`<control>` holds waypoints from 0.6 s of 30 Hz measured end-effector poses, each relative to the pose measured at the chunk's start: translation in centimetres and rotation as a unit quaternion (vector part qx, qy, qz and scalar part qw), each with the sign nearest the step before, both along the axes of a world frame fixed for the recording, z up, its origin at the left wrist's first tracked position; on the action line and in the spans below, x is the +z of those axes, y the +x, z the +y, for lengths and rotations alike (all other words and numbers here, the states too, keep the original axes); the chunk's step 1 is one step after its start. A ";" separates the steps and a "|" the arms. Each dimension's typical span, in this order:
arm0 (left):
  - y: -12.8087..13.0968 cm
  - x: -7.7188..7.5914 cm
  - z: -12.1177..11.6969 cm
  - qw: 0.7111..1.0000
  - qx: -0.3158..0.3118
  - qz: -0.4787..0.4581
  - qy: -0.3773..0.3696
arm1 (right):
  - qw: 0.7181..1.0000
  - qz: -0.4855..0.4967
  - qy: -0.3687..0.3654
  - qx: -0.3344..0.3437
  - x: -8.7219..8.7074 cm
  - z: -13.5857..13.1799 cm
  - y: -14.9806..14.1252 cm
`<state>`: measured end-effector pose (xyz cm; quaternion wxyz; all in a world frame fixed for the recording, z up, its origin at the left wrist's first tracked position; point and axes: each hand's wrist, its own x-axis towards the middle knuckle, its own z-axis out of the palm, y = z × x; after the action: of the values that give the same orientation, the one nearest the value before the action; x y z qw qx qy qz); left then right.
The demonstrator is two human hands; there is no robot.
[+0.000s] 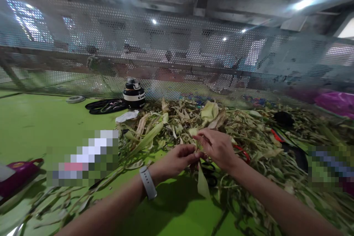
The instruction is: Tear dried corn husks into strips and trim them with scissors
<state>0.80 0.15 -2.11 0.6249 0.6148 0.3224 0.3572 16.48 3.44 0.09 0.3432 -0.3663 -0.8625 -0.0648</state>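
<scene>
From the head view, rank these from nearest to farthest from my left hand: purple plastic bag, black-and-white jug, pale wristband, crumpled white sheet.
1. Pale wristband: on the wrist of the left hand.
2. Crumpled white sheet: ahead, leftward.
3. Black-and-white jug: beyond the sheet, left.
4. Purple plastic bag: far right.

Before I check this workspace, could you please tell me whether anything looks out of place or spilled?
Mainly the dry, husk-like leaves: they sprawl in a loose, untidy heap over the green surface, with strips straying toward the near left. The dark bottle behind stands upright, and no spilled liquid shows.
</scene>
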 end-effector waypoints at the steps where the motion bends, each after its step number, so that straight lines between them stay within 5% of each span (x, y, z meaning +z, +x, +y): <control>1: 0.0 0.0 -0.1 1.000 -0.004 0.009 0.006 | 1.000 0.005 0.004 0.002 -0.1 0.1 0.1; 13: -0.7 0.2 -0.3 0.992 -0.085 0.095 0.015 | 1.000 0.010 0.000 -0.001 -0.8 0.5 0.1; 18: -0.6 0.3 -0.3 0.997 -0.057 0.012 -0.043 | 0.995 0.066 -0.078 -0.015 -0.3 0.9 0.5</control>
<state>0.23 -0.15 -1.82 0.6660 0.6094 0.3092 0.2992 16.97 4.37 -0.25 0.3686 -0.4087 -0.8346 0.0221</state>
